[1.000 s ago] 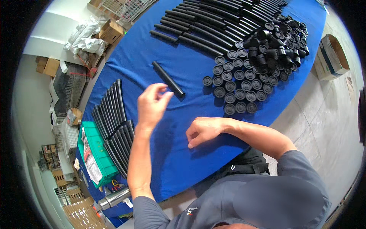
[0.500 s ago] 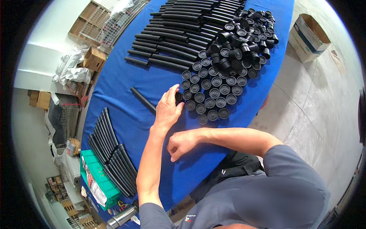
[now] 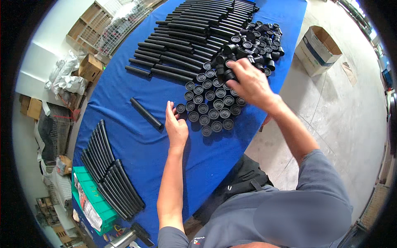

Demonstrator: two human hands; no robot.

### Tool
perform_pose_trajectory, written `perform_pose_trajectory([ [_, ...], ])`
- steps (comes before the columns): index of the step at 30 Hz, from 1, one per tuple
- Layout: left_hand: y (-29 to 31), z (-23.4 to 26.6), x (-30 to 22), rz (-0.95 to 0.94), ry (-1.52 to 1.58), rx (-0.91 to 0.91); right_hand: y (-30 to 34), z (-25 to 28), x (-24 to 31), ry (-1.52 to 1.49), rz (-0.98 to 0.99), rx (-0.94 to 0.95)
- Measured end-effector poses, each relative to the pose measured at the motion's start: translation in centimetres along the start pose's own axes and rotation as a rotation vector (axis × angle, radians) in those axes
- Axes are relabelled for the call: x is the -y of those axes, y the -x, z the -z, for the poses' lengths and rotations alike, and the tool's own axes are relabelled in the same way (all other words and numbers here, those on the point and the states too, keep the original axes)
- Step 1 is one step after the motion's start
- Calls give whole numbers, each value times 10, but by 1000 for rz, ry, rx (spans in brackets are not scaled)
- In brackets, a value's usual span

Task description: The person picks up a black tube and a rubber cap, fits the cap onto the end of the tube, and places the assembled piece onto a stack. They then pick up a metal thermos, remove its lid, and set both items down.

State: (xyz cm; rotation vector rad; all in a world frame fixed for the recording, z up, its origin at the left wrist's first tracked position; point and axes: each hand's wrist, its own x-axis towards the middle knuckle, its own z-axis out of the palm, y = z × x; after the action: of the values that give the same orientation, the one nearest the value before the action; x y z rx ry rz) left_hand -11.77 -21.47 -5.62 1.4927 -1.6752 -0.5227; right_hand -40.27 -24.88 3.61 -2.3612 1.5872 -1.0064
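On the blue cloth, my left hand (image 3: 177,129) stands on edge with its fingers stretched out, beside a black round cap (image 3: 180,108) at the near left of a group of upright caps. My right hand (image 3: 253,84) reaches over the loose heap, thumb and fingers curled around black caps (image 3: 229,75); part of the grip is hidden by the hand. Ringed tops face up on the standing caps (image 3: 213,114), set close together. Farther off, the heaped caps (image 3: 264,43) lie tipped in all directions. A single black tube (image 3: 146,113) lies left of my left hand.
Rows of black tubes (image 3: 178,45) cover the far part of the table. At near left, more tubes (image 3: 111,173) lean by a green crate (image 3: 108,215). A metal cylinder (image 3: 120,240) is at the near edge. An open cardboard box (image 3: 316,51) stands on the floor at right.
My right hand has swung from near my body out to the cap heap. My left hand has drawn slightly back toward me, and the single tube now shows whole. The whole view has shifted slightly.
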Motion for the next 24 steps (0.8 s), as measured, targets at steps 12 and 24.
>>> perform_pose_trajectory([
  [12,12,-11,7,32,162,-227,-12,10,-56,170,-105,171],
  [24,11,-12,7,42,213,-247,-38,53,-67,-1699,-734,-222],
])
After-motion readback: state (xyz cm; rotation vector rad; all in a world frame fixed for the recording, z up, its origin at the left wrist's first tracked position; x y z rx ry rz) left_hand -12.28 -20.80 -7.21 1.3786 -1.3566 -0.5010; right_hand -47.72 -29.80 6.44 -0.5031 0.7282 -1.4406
